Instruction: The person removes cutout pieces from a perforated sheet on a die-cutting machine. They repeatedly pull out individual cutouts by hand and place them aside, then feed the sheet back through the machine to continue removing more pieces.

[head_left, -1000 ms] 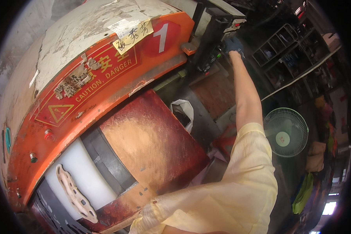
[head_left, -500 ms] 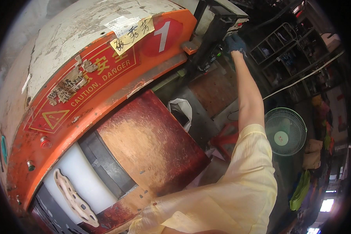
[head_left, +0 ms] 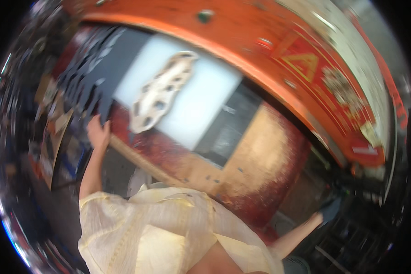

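Observation:
My left hand (head_left: 99, 132) is at the table's near left edge, its thumb and fingers pinching a strip at the edge of a dark sheet (head_left: 131, 45) full of long cut-out slots. Part of that sheet lies on a white board (head_left: 203, 98). On the board rests a long, pale, sole-shaped cutting die (head_left: 164, 91) with dark holes, its near end reaching past the board's edge. Far off to the right, my right hand (head_left: 331, 211) wears a dark blue glove and reaches beside the machine. Blur hides its fingers and whatever they touch.
The orange machine head (head_left: 246, 27) spans the far side, carrying a red button (head_left: 264, 43) and a green button (head_left: 205, 16). A worn red-brown table (head_left: 260, 150) bears the board and a dark grey strip (head_left: 228, 125). Cardboard (head_left: 59, 141) stands at the left.
My view has swung left, so the machine appears turned. My left hand has come into view at the dark sheet. The gloved right hand stays out to the right; the die still lies on the board.

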`<state>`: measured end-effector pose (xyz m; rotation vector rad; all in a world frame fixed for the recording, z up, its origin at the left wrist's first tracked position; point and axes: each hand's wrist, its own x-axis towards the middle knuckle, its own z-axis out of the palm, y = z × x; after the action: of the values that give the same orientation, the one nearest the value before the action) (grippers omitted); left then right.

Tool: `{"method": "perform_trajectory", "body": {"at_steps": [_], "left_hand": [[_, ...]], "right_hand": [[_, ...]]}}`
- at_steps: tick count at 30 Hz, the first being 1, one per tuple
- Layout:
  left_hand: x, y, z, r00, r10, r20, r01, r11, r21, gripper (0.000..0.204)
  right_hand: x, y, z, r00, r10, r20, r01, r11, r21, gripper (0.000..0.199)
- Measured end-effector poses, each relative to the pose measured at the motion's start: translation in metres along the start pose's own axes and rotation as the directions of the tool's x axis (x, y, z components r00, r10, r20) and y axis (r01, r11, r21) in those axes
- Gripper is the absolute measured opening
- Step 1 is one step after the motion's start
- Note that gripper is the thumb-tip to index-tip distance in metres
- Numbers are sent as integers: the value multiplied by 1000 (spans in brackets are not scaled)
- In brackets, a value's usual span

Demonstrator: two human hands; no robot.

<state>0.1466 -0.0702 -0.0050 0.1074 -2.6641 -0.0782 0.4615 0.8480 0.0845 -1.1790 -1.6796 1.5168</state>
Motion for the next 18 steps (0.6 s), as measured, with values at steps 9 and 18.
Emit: {"method": "perform_trajectory", "body": {"at_steps": [9,18], "left_hand": [[60,-34,-25,937,261,231,-182,932,-315,63],[132,-186,0,944,321,-77,-294,711,-639,63]], "right_hand": [[-361,-21,412,874,-261,409,372,902,-220,60],[-501,-75,655,972,-54,229,235,277,-932,104]]}}
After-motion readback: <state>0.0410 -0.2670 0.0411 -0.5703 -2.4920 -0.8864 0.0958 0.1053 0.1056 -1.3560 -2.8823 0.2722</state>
